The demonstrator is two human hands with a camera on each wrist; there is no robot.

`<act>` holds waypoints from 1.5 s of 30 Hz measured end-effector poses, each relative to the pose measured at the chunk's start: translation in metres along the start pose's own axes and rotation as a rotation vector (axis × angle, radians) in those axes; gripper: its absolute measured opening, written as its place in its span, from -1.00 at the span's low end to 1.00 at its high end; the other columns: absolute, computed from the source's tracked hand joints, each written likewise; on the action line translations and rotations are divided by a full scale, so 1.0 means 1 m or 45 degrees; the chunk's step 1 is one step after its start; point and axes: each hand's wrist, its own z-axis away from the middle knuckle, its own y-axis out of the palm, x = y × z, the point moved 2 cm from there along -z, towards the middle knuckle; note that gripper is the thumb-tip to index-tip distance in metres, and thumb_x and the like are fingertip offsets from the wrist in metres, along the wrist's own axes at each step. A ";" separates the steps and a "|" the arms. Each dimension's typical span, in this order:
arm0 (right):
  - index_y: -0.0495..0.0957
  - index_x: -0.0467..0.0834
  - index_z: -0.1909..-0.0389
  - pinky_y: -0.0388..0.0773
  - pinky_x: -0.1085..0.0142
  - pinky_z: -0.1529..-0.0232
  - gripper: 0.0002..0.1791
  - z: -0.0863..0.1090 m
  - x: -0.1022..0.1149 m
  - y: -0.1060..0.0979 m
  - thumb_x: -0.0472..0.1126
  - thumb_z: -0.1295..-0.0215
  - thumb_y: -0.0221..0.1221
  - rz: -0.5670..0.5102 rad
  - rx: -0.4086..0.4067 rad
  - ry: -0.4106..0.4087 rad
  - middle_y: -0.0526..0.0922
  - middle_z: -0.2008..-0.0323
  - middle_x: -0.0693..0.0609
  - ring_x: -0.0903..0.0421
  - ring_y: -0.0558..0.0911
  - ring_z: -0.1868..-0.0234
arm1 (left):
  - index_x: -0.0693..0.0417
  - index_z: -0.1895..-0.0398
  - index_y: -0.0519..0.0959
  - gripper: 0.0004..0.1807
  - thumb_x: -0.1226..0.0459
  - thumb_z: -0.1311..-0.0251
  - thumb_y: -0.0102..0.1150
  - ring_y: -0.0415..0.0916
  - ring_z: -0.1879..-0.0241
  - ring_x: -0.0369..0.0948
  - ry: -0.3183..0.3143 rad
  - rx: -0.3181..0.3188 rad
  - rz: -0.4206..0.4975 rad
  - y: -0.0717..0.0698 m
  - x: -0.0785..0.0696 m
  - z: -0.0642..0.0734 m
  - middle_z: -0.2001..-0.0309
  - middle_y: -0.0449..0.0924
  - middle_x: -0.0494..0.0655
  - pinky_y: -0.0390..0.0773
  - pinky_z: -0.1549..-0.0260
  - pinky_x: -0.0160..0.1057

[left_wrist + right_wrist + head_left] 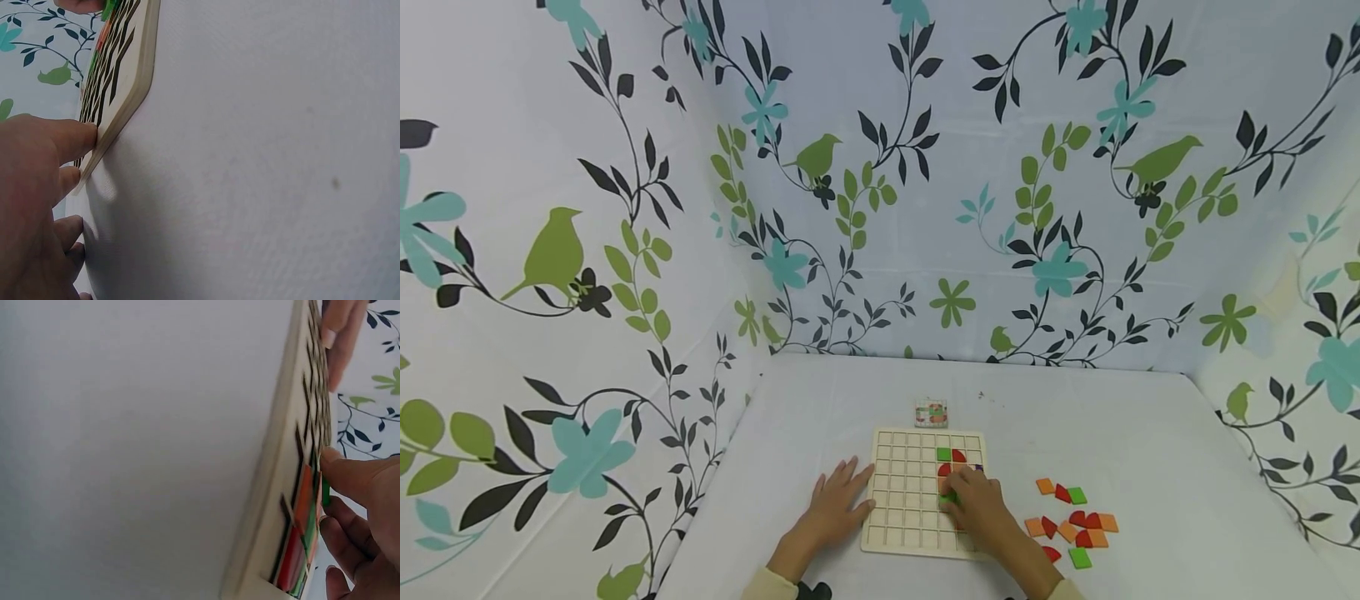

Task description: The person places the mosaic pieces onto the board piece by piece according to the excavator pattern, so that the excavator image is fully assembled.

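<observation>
A wooden grid board [897,500] lies on the white table. My left hand [837,508] rests at its left side with fingers spread, the thumb touching the board's edge. Over the board's right columns is my right hand [979,510], which pinches a small green tile [325,491] between thumb and fingers. Several tiles sit in the grid there, among them a green square [943,454] and a red quarter-round piece [958,456]. An orange tile [304,499] shows near the fingers in the right wrist view. My right hand hides part of these columns.
Loose orange, red and green tiles lie right of the board, including an orange square [1046,486] and a green square [1080,558]. A small patterned card [931,413] lies behind the board. Leaf-and-bird-patterned cloth [880,208] hangs behind the table and at both sides.
</observation>
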 end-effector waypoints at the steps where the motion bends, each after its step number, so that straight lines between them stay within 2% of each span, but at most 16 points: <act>1: 0.57 0.06 0.24 0.38 0.16 0.19 -0.77 0.000 0.001 0.002 -0.10 -0.26 0.48 0.013 -0.002 -0.015 0.57 0.17 0.16 0.09 0.56 0.11 | -0.04 -0.60 0.33 -0.32 0.03 -0.49 0.17 -0.03 -0.64 0.28 -0.001 0.002 0.002 0.000 0.000 0.000 -0.65 0.11 0.24 -0.15 -0.51 0.51; 10: 0.60 0.08 0.24 0.40 0.09 0.13 -0.79 0.000 0.001 0.004 -0.10 -0.27 0.48 0.055 0.008 -0.039 0.57 0.21 0.22 0.16 0.50 0.13 | -0.05 -0.61 0.33 -0.31 0.01 -0.49 0.18 -0.02 -0.65 0.25 -0.004 0.001 -0.013 0.000 0.000 0.001 -0.65 0.11 0.22 -0.14 -0.51 0.50; 16: 0.62 0.10 0.23 0.40 0.13 0.14 -0.82 0.001 0.002 0.000 -0.11 -0.29 0.46 0.105 0.019 -0.071 0.58 0.20 0.24 0.16 0.52 0.12 | -0.02 -0.58 0.37 -0.32 0.02 -0.46 0.19 0.01 -0.62 0.30 0.011 -0.050 0.002 0.003 0.000 0.000 -0.63 0.16 0.25 -0.13 -0.50 0.52; 23: 0.66 0.10 0.19 0.42 0.07 0.12 -0.84 0.001 0.002 -0.007 -0.16 -0.31 0.45 0.095 0.105 -0.021 0.63 0.14 0.20 0.11 0.54 0.06 | -0.04 -0.60 0.34 -0.32 0.03 -0.48 0.17 -0.02 -0.65 0.26 -0.004 -0.009 -0.008 0.002 0.000 -0.003 -0.65 0.12 0.21 -0.15 -0.51 0.50; 28: 0.68 0.08 0.18 0.38 0.12 0.13 -0.82 0.002 0.003 -0.009 -0.18 -0.29 0.46 0.069 0.076 -0.043 0.65 0.12 0.20 0.12 0.54 0.06 | -0.02 -0.60 0.35 -0.32 0.02 -0.49 0.18 0.01 -0.63 0.28 0.006 -0.003 -0.023 -0.001 -0.002 -0.002 -0.64 0.13 0.25 -0.13 -0.50 0.52; 35: 0.67 0.06 0.20 0.34 0.16 0.14 -0.79 0.005 0.003 -0.008 -0.26 -0.26 0.48 0.019 0.006 -0.072 0.61 0.14 0.18 0.13 0.55 0.07 | -0.08 -0.61 0.33 -0.32 -0.02 -0.49 0.15 -0.01 -0.65 0.24 -0.023 0.007 -0.055 0.001 -0.002 -0.001 -0.66 0.12 0.20 -0.13 -0.52 0.50; 45: 0.66 0.09 0.20 0.35 0.16 0.14 -0.82 0.003 0.001 -0.005 -0.21 -0.31 0.45 0.034 0.048 -0.039 0.60 0.16 0.22 0.16 0.52 0.11 | -0.03 -0.60 0.34 -0.32 0.02 -0.49 0.18 0.00 -0.64 0.27 -0.015 0.001 -0.026 -0.001 -0.003 0.000 -0.65 0.12 0.24 -0.13 -0.51 0.51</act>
